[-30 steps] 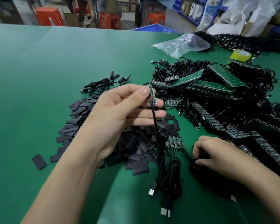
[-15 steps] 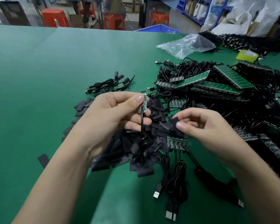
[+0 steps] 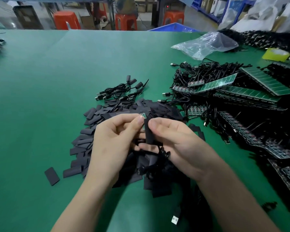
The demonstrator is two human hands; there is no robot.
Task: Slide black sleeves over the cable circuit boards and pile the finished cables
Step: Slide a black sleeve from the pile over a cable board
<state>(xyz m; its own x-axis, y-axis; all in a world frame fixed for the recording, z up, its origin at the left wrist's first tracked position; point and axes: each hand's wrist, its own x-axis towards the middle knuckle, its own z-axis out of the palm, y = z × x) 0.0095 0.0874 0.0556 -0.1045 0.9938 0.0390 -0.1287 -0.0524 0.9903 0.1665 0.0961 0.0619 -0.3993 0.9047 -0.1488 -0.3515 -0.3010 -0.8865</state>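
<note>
Black sleeve (image 3: 149,133) pinched in the right hand (image 3: 179,141) fingers, right up against the little green circuit board (image 3: 143,116) pinched by the left hand (image 3: 114,139) fingers, both above the sleeve pile (image 3: 90,131) on the counter (image 3: 57,81).

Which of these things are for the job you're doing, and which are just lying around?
For the job: left hand pinching the small green circuit board; right hand holding a flat black sleeve; heap of loose black sleeves; little pile of finished black cables.
Just lying about: crumpled clear plastic bag; yellow tape roll; orange plastic stools.
</note>
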